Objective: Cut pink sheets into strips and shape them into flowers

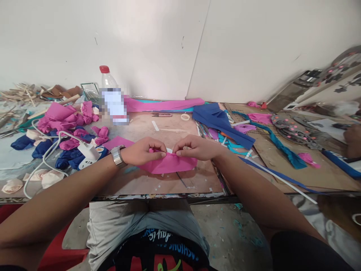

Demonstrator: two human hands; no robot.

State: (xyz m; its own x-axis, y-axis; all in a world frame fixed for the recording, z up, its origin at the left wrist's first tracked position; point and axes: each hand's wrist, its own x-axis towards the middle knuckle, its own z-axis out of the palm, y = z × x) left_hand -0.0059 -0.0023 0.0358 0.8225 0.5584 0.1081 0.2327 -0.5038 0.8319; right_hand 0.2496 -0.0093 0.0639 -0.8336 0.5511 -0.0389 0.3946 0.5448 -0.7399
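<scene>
Both hands pinch the upper edge of a pink fabric strip [169, 165] above the work board, close to the table's front. My left hand [145, 150], with a metal watch on the wrist, has thumb and fingers closed on the cloth. A short gap to the right, my right hand [194, 148] grips the same edge between thumb and fingertips. Between them the cloth looks gathered, and a small white bit shows behind it. The strip's lower part fans out below the fingers. More pink cloth [120, 142] lies flat beside my left wrist.
Pink, blue and cream fabric flowers [60, 116] pile up at left near a white power strip [89, 152] and cable. A bottle [108, 79] and a phone [115, 105] stand behind. Thread snips [162, 115], a tape roll [185, 117] and blue cloth [217, 118] lie beyond. Another person's hand [354, 137] is far right.
</scene>
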